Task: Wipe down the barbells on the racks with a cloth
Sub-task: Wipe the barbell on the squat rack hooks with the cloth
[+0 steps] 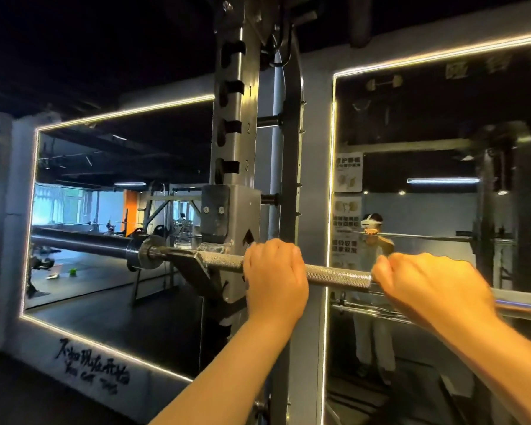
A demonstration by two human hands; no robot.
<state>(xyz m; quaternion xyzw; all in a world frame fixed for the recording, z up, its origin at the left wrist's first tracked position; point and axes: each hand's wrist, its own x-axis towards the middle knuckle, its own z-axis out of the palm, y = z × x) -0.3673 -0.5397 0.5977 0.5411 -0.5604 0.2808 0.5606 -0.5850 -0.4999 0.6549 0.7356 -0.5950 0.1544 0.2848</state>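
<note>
Barbell: horizontal, resting in hook on rack upright, sleeve jutting left. Left hand: fingers curled over, grips knurled shaft just right of upright. Right hand: wraps same shaft further right, apart from left. Behind: light-edged mirror on wall.

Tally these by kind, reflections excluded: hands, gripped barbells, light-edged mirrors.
Hands: 2, left hand and right hand
Gripped barbell: 1
Mirrors: 2, left mirror and right mirror
Total: 5
</note>
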